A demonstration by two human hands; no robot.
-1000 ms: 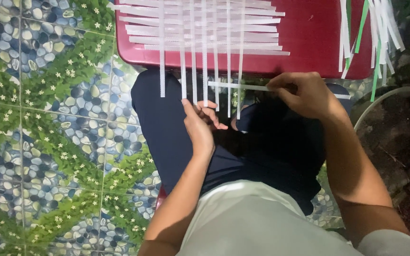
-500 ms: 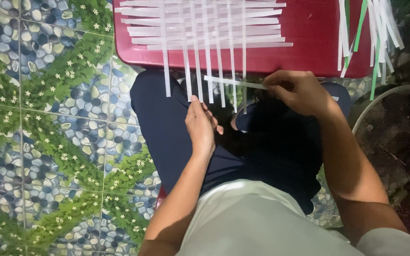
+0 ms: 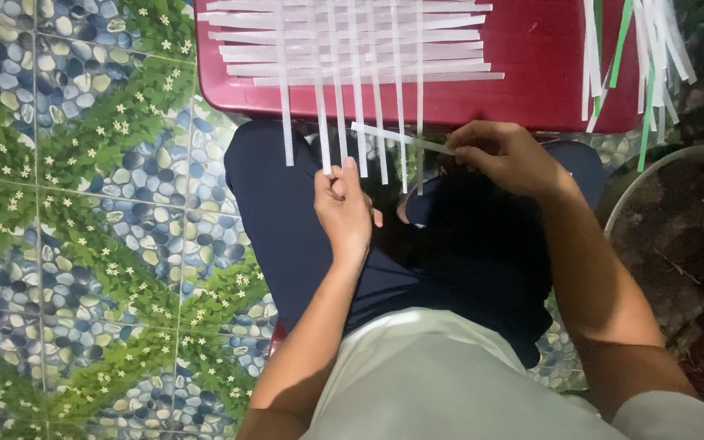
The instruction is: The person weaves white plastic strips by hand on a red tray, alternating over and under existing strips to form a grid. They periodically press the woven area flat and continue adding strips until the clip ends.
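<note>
A partly woven mat of white plastic strips (image 3: 352, 49) lies on a red plastic stool (image 3: 531, 49), with several strips hanging over its near edge. My left hand (image 3: 342, 208) reaches up to the hanging ends and touches two of them with its fingertips. My right hand (image 3: 507, 155) pinches one loose white strip (image 3: 401, 137) that points left across the hanging ones. My knees in dark trousers (image 3: 287, 220) sit below the stool.
A bundle of loose white and green strips (image 3: 645, 49) hangs over the stool's right corner. Tiled floor with pebble and leaf pattern (image 3: 83, 220) fills the left. A round basin rim (image 3: 662, 171) and dark ground lie at the right.
My left hand has risen from my lap to the hanging strip ends. My right hand has held the loose strip about level, shifting slightly.
</note>
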